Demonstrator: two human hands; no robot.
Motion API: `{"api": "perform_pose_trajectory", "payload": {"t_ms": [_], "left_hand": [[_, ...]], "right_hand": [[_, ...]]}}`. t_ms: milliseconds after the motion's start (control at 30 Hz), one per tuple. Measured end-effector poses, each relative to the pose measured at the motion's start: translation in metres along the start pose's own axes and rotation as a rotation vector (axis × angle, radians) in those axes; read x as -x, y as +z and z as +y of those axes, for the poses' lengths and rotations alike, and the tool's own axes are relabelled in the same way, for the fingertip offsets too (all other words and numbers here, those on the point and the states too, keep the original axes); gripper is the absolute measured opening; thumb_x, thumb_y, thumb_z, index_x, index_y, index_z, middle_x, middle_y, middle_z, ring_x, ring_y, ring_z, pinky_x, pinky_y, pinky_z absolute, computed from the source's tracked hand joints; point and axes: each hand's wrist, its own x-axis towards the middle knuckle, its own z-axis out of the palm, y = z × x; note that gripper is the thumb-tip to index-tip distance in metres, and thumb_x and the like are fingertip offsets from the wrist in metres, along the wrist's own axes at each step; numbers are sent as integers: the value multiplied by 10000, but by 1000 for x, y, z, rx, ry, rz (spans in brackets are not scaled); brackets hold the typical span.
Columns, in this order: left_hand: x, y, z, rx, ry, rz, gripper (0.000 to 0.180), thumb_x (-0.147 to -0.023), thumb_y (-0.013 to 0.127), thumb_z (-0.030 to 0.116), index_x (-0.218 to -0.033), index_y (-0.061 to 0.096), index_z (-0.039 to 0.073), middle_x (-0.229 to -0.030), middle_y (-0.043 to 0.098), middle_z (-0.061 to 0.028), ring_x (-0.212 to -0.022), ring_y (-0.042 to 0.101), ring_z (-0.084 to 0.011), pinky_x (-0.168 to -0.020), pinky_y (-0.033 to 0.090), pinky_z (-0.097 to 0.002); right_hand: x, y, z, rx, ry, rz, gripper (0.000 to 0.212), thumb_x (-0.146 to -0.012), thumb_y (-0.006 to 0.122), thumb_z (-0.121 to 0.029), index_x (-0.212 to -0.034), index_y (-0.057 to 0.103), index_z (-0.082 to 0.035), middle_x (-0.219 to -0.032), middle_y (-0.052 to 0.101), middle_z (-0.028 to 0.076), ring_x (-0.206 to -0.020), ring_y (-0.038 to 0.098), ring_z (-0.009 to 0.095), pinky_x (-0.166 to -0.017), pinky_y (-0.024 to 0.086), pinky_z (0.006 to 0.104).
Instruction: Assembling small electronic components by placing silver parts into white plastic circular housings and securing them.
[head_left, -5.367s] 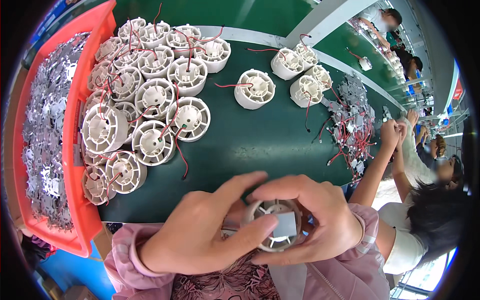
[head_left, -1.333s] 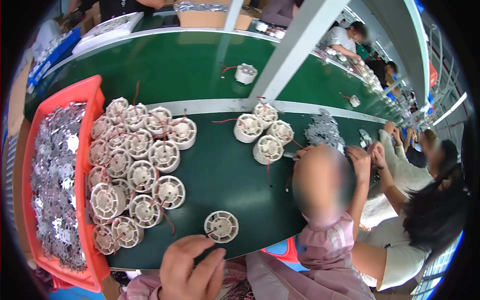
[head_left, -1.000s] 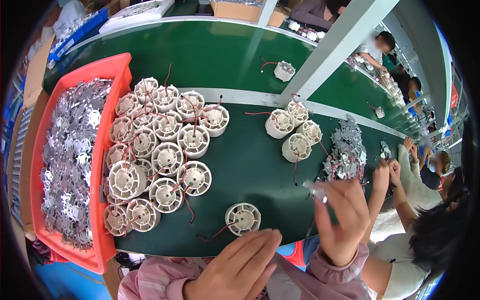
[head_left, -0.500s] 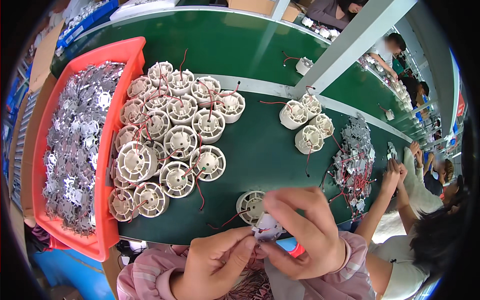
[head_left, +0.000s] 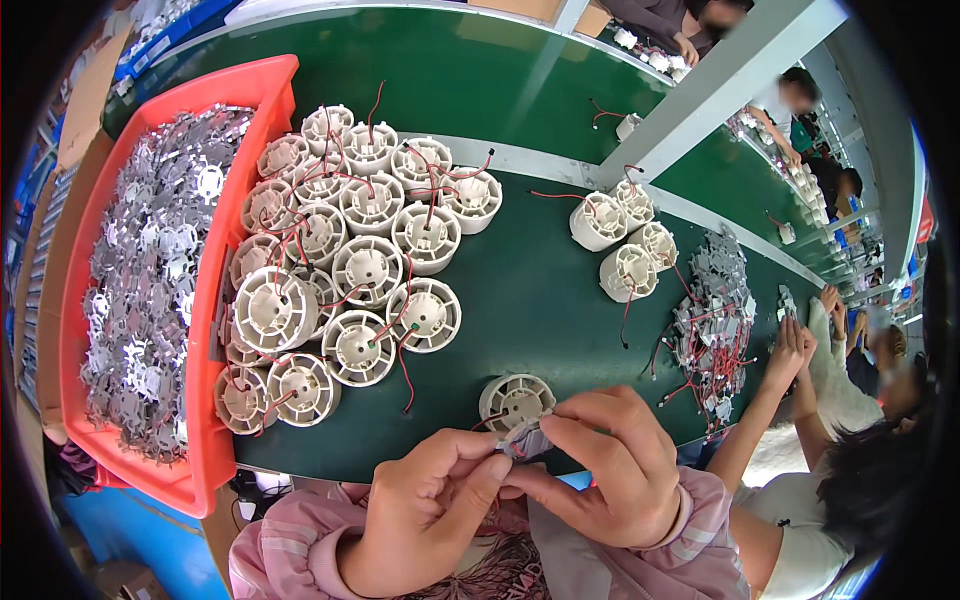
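The fingers of the left hand (head_left: 415, 505) and right hand (head_left: 625, 470) were clamped on a small grey part (head_left: 528, 441), just nearer than a lone white housing (head_left: 516, 396) on the green tabletop (head_left: 520, 310); clustered housings (head_left: 367, 267) stood left, beside a red bin (head_left: 207, 400).

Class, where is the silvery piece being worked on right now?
In the head view, the silvery piece is at lower centre, held between the left hand and right hand, on the near side of a white round housing.
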Motion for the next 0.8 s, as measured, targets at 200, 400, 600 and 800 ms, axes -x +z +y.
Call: {"api": "perform_pose_trajectory", "payload": {"t_ms": [200,400,600,800], "left_hand": [[3,-3,-6,54,75,9,121,-952,489,-44,-1071,505,-57,-996,646,-147,-942,653,-181,-829,572,-313],[-5,-12,25,-396,79,-136,109,-872,592,-61,-974,585,-26,-895,638,-110,-752,615,-170,-653,522,-297],[-14,-8,25,-1039,483,-105,177,-729,685,-55,-892,644,1,-870,616,-113,-671,546,-256,-590,445,-352],[-28,3,0,-1136,540,62,486,-631,754,27,-1088,591,-12,-1025,594,-160,-839,569,-334,-714,483,-391]], "right_hand": [[6,8,1,-51,-33,51,395,-639,827,-92,-943,619,51,-937,599,171,-676,616,278,-562,532,324],[0,-8,0,-132,12,-79,469,-612,837,-30,-1020,617,44,-874,626,158,-666,620,256,-540,504,317],[-6,-21,10,-186,130,-300,466,-595,779,-3,-1034,629,45,-896,614,142,-682,591,261,-574,498,327],[-16,-4,23,-91,92,-329,462,-586,758,-1,-1024,619,43,-951,573,139,-743,571,279,-618,497,345]]}}
